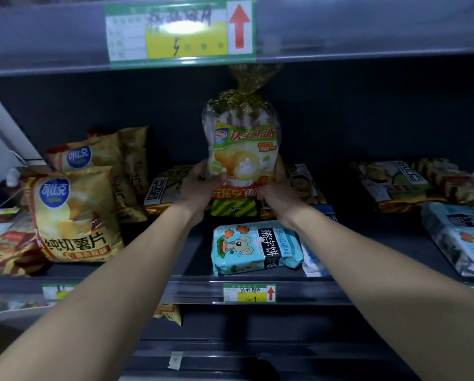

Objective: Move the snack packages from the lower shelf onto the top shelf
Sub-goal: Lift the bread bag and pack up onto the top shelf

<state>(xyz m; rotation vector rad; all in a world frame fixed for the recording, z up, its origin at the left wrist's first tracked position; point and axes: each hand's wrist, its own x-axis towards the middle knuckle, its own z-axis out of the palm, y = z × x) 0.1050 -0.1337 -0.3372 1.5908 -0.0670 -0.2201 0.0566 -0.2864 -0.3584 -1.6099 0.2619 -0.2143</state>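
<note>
Fingers [203, 167] of both hands curl round the base of 1 tall snack bag [242, 149], held upright in the shelf bay.
L hand [198, 185] grips the bag's lower-left edge w/ thumb across the front. R hand [275, 192] grips the lower-right corner, thumb on the red band, other fingers hidden behind. The bag's gold tied top sits just under the upper shelf rail [368, 37], right below a price label [181, 31] w/ a red arrow. Can't tell if the bag's bottom touches anything. A green-striped pack [234, 207] lies just below the hands. A blue bear-biscuit pack [255, 248] lies flat near the lower shelf edge [175, 294], beside the R forearm. Yellow chip bags [73, 215] lean at left, and gold packs [401, 182] lie far right.
</note>
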